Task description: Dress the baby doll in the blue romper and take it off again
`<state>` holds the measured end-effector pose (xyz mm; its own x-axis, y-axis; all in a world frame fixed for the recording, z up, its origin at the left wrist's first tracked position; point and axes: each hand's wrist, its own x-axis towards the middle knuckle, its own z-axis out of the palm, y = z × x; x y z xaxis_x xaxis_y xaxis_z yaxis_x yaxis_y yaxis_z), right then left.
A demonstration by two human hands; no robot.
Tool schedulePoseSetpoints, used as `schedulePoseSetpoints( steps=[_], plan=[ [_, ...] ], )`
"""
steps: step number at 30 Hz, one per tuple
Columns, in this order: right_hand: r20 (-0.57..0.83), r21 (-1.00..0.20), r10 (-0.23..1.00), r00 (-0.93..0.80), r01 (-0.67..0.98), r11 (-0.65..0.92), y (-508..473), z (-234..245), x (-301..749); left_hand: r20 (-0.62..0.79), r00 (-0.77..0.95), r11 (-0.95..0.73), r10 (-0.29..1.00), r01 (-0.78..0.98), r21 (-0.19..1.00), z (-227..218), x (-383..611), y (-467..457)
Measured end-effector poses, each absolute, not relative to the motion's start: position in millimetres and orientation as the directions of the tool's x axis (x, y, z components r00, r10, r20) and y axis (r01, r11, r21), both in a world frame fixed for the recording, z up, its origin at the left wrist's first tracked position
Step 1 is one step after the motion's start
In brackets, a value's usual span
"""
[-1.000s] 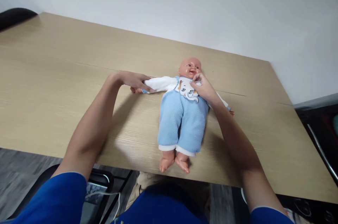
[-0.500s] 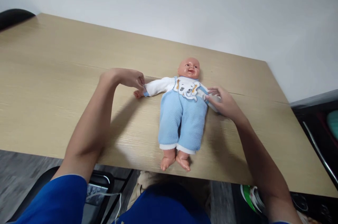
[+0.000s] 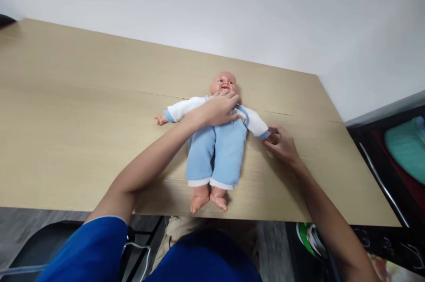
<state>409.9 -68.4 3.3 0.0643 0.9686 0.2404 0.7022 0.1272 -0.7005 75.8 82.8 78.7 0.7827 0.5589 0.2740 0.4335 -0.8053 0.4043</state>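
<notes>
A baby doll in blue overalls and a white long-sleeved top with blue cuffs lies face up on the wooden table, its feet towards me. My left hand rests on the doll's chest just under its chin, palm down with the fingers stretched out, covering most of the bib. Around the doll's hand, at the cuff on the right, my right hand has its fingers closed. The doll's other arm lies stretched out to the left.
A white wall rises behind the table. Black chairs stand at the lower left and far left. To the right is a dark seat or frame with a teal item on it. Below the table edge, a white-and-green object shows.
My left hand has let go of the doll's left-side cuff and moved right onto its chest. My right hand has slid from the sleeve to the doll's hand, and that arm is now straightened outward.
</notes>
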Motion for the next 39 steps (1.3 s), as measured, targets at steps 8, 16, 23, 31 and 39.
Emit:
schedulePoseSetpoints(
  steps=[8,16,23,31,39],
  plan=[
    [0.271,-0.87,0.948,0.165,0.464,0.168,-36,18,394,0.357,0.83,-0.867,0.429,0.266,0.422,51,111,96],
    [0.357,-0.892,0.931,0.081,0.327,0.313,10,26,354,0.515,0.77,-0.89,0.377,0.148,0.431,52,102,80],
    [0.497,-0.734,0.866,-0.064,0.501,0.458,5,5,337,0.628,0.627,-0.857,0.461,0.132,0.498,58,96,71],
    [0.599,-0.611,0.787,-0.149,0.55,0.569,-10,2,332,0.351,0.597,-0.486,0.721,0.075,0.87,57,109,94],
    [0.201,-0.98,0.978,0.06,0.023,0.2,-11,-1,314,0.295,0.637,-0.564,0.712,0.27,0.78,55,109,98]
  ],
)
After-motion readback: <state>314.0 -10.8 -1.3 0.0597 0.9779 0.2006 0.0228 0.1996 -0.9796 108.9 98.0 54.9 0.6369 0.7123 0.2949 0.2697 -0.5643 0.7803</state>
